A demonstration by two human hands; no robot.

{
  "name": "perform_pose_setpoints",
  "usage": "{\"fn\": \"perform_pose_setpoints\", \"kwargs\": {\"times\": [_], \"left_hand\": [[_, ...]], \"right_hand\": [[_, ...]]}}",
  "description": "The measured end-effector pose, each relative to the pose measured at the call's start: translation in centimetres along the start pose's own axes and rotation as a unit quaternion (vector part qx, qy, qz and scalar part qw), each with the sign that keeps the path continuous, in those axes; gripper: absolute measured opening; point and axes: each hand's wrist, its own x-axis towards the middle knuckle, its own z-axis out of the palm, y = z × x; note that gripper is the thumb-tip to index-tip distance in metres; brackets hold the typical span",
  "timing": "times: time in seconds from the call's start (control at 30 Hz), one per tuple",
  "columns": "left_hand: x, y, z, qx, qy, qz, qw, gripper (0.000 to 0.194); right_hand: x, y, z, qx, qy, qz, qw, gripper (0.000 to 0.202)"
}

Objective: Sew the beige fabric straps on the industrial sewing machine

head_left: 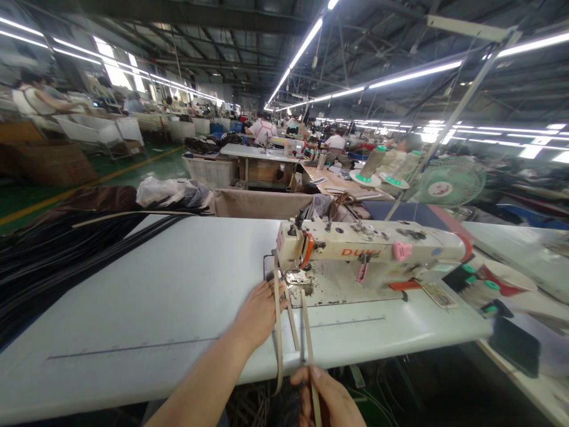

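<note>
A white sewing machine (377, 249) stands on the pale table (178, 296). My left hand (262, 311) lies by the needle area with its fingers close together, next to a long beige strip (278, 332) that hangs over the table's front edge. A shorter beige strip (291, 320) lies just right of that hand. What is under its fingertips is hidden. At the front edge, my right hand (326, 397) pinches another beige strip (307, 332) between thumb and fingers; the strip's far end points toward the machine.
Dark strips (66, 261) are heaped on the table's left. Behind stand a beige-lined bin (262, 203) and a plastic bag (171, 191). Thread cones (372, 163) and a green fan (451, 181) are at the back right. A dark phone-like object (515, 344) lies far right. People sit farther off.
</note>
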Motion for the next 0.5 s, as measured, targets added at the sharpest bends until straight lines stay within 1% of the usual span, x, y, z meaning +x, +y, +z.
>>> {"fn": "perform_pose_setpoints", "kwargs": {"times": [0.13, 0.33, 0.4, 0.5], "left_hand": [[0.02, 0.00, 0.01, -0.002, 0.001, -0.003, 1.000, 0.040], [0.00, 0.17, -0.25, -0.018, 0.004, -0.007, 1.000, 0.041], [0.00, 0.26, -0.32, -0.018, 0.004, -0.009, 1.000, 0.041], [-0.02, 0.33, -0.33, -0.017, 0.003, -0.010, 1.000, 0.041]], "right_hand": [[-0.24, -0.53, -0.08, -0.021, 0.005, -0.003, 1.000, 0.071], [0.08, -0.63, -0.43, -0.009, 0.009, -0.004, 1.000, 0.065], [0.28, -0.47, -0.52, 0.002, 0.005, -0.004, 1.000, 0.068], [0.62, -0.28, -0.66, 0.013, 0.001, 0.000, 1.000, 0.079]]}}
